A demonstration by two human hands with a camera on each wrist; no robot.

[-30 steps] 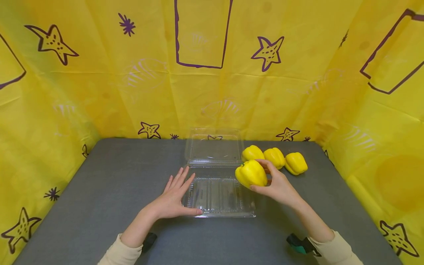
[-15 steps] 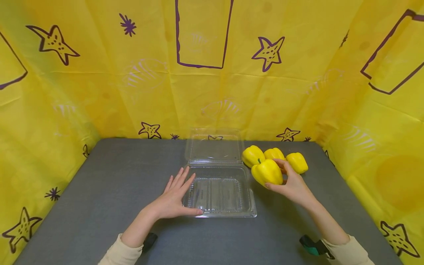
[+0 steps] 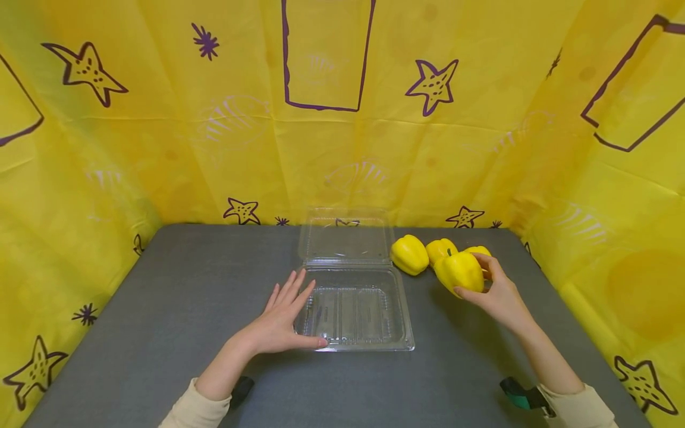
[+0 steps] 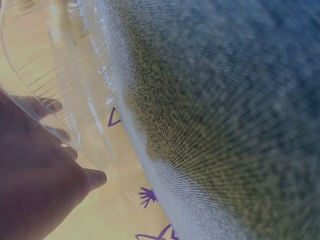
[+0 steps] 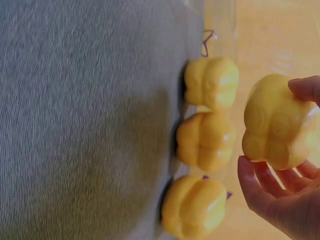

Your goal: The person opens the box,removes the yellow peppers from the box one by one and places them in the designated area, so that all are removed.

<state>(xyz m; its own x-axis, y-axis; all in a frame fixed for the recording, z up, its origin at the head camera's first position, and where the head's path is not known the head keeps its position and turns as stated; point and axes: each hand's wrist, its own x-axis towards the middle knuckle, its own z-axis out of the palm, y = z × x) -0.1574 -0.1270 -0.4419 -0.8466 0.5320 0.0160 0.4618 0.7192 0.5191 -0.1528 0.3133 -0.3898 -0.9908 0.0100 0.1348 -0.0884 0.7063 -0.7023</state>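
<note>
My right hand [image 3: 500,297] grips a yellow bell pepper [image 3: 459,273] between thumb and fingers, its green stem pointing up and left in the head view. In the right wrist view this bell pepper [image 5: 272,125] is off the table, a gap showing between it and the peppers behind. My left hand [image 3: 278,324] lies with fingers spread on the left edge of a clear plastic clamshell container [image 3: 369,346], thumb along its front rim. The container's lid [image 3: 348,241] stands folded back, and its tray holds nothing.
Three more yellow bell peppers stand in a row on the grey table [image 3: 176,297], right of the lid: a left one [image 3: 409,254], a middle one [image 3: 440,248] and a right one [image 3: 476,249], the latter two partly hidden. A yellow patterned curtain [image 3: 342,148] surrounds the table.
My right hand has moved to the right with the bell pepper, from over the container's right side to in front of the middle and right peppers. My left hand has stayed put.
</note>
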